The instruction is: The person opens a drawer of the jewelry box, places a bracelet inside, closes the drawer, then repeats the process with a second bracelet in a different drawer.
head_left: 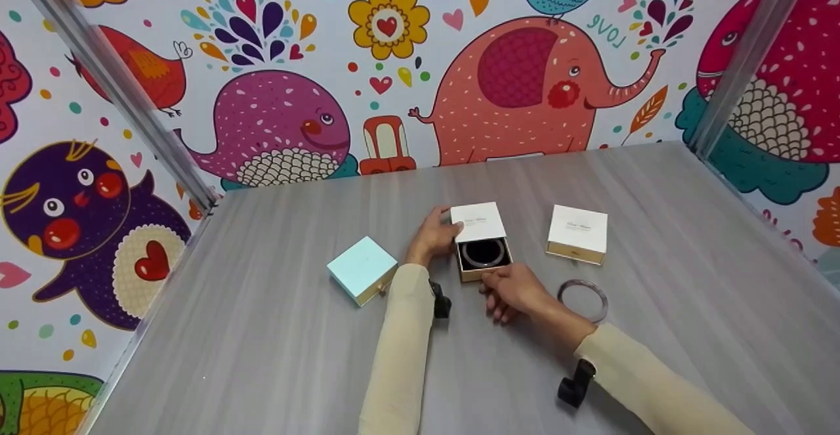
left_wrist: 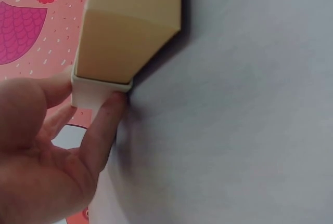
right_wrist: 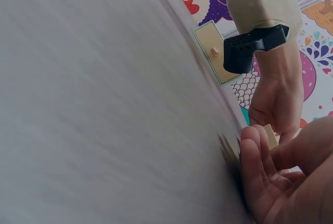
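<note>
In the head view a white sleeve box (head_left: 478, 220) sits mid-table with its gold drawer (head_left: 471, 276) pulled partway toward me. A dark-lined bracelet seat shows inside, holding a round bangle (head_left: 484, 266). My left hand (head_left: 433, 235) grips the sleeve at its left side, thumb on top; the left wrist view shows the fingers on the white sleeve end (left_wrist: 93, 94) and the gold drawer side (left_wrist: 112, 44) beyond. With thumb and finger, my right hand (head_left: 520, 290) pinches the drawer's front edge. In the right wrist view its fingers (right_wrist: 251, 164) curl and mostly hide the drawer.
Left of my left forearm lies a light turquoise box (head_left: 363, 266) with a gold front and small knob. Another white box (head_left: 577, 227), closed, stands at the right. A second bangle (head_left: 583, 282) lies flat beside my right wrist. A patterned wall (head_left: 407, 94) borders the table's far edge.
</note>
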Motion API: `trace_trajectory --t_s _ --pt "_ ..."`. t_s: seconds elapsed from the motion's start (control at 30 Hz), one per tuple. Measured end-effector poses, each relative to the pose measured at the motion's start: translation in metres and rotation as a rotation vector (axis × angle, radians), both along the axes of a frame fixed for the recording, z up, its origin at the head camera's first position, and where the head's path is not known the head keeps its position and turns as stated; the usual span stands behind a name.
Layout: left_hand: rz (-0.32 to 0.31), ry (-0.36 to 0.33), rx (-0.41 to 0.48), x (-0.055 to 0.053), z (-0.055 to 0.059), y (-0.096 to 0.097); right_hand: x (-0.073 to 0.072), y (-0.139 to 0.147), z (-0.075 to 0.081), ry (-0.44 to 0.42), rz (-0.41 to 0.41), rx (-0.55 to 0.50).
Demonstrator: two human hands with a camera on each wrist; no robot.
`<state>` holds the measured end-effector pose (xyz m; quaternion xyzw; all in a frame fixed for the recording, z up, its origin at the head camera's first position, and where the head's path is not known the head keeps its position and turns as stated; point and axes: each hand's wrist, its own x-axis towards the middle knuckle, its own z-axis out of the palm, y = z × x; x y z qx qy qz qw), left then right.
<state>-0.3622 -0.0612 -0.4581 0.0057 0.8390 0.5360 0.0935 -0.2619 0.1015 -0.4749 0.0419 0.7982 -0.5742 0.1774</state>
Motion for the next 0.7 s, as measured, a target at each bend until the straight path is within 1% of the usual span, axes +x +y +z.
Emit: trace_trajectory --t_s 0.17,0.37,0.63,0.7 --pt "0.000 0.008 -0.014 -0.0010 0.0000 0.0002 -0.0020 0.0008 0.0004 0.011 0.002 0.015" --pt "-0.001 0.005 0.011 -0.0009 0.0010 -0.0001 -0.0032 0.0003 0.0002 0.026 0.000 0.020" --pt "0.003 -0.001 0.005 0.0006 -0.0003 0.0001 -0.0025 -0.0007 -0.0003 0.029 -0.009 0.024" --pt "0.000 0.012 0.005 0.0003 -0.0007 0.0003 -0.0026 -0.0013 -0.0008 0.036 -0.009 0.020"
